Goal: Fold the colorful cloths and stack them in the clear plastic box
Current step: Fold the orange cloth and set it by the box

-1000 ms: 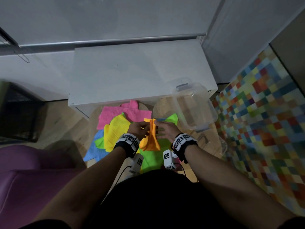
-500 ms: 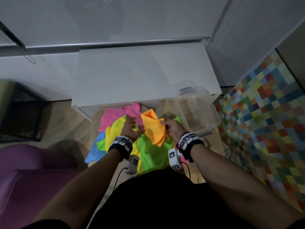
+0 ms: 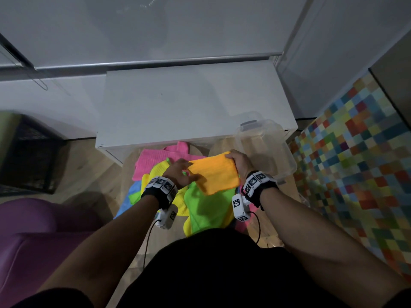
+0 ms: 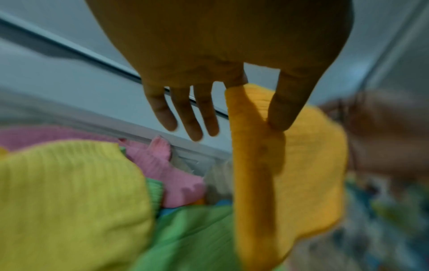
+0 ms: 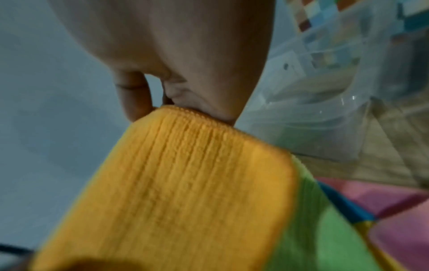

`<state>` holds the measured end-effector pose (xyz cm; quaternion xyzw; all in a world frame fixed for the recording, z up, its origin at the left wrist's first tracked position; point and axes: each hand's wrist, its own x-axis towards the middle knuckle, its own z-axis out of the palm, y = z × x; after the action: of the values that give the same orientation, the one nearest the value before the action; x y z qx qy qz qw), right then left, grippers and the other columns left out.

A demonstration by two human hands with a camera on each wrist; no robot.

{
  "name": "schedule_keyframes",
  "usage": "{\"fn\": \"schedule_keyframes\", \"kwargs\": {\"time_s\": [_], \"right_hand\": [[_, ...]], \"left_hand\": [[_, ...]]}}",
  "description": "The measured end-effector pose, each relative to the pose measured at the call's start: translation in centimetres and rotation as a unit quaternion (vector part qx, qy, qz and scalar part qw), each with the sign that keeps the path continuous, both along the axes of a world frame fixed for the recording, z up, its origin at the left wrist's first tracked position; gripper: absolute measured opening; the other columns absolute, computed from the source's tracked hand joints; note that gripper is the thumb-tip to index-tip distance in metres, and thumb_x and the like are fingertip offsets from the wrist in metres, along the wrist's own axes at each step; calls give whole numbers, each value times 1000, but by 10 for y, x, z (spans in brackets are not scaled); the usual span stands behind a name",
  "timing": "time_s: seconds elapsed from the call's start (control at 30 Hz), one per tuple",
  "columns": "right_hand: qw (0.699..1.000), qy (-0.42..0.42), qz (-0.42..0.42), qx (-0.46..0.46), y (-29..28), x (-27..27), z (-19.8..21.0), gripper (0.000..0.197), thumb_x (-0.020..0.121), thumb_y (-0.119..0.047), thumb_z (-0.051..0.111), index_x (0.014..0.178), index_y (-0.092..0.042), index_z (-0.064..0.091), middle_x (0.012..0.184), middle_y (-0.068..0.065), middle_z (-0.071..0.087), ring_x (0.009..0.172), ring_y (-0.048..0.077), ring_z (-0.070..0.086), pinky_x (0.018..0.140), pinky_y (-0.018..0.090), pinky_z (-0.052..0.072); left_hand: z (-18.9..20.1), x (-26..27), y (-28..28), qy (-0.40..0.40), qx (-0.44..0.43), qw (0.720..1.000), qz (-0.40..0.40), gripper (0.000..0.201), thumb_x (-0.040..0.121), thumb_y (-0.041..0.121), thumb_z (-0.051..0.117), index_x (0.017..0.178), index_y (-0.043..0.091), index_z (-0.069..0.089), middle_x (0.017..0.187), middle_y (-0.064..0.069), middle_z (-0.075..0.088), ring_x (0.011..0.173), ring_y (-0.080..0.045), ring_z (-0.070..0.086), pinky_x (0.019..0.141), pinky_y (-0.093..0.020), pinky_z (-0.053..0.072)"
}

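Observation:
I hold a folded orange cloth [image 3: 213,174] spread flat between both hands, above the pile. My left hand [image 3: 184,174] pinches its left edge between thumb [image 4: 285,110] and index finger, the other fingers straight. My right hand [image 3: 235,158] pinches its far right corner, seen close in the right wrist view on the orange cloth [image 5: 185,183]. The clear plastic box [image 3: 266,147] stands just right of my right hand and looks empty. Below lie a pink cloth [image 3: 153,161], a yellow cloth [image 3: 158,172], a green cloth [image 3: 209,210] and a blue cloth [image 3: 129,201], all unfolded.
A white low cabinet [image 3: 195,103] stands just behind the pile. A black crate [image 3: 29,156] is at the left, a purple seat [image 3: 44,230] at the near left. A multicoloured checkered mat [image 3: 355,170] covers the floor to the right of the box.
The orange cloth hung bunched between my hands, then was drawn out flat. My right hand has moved right, towards the box, while my left hand took the cloth's left edge.

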<state>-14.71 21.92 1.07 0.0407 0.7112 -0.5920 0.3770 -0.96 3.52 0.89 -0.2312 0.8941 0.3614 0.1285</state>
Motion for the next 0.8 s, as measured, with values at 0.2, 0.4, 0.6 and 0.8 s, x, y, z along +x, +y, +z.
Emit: {"fn": "schedule_keyframes", "kwargs": {"time_s": [0.2,0.4,0.6,0.8], "right_hand": [[999,47,-6,7,3,1,-6,9,78,-25,60,72,-20,55,74,3,52,81,21,47,77,35,36],[995,97,25,27,8,-1,-4,13,91,-21,58,78,-22,56,77,0,53,80,19,49,77,32,38],[958,243,108,108,11,6,-5,13,96,-27,52,104,-19,58,93,-3,58,87,16,52,75,27,41],[944,289,63,148,9,12,-4,31,100,-35,45,122,-16,55,115,9,64,102,25,59,79,26,42]], "left_hand": [[11,-11,-5,79,213,968,106,21,73,31,81,75,27,61,74,9,66,74,-13,63,71,-30,48],[14,-9,-5,104,83,991,32,25,76,45,76,79,22,65,73,6,67,68,-12,63,68,-26,51],[8,-5,-11,63,-131,980,-137,36,77,58,65,87,24,69,94,0,64,88,-20,61,80,-33,52],[4,-14,-5,127,136,979,83,29,80,41,73,78,19,54,70,-7,67,65,-24,65,62,-36,55]]}}
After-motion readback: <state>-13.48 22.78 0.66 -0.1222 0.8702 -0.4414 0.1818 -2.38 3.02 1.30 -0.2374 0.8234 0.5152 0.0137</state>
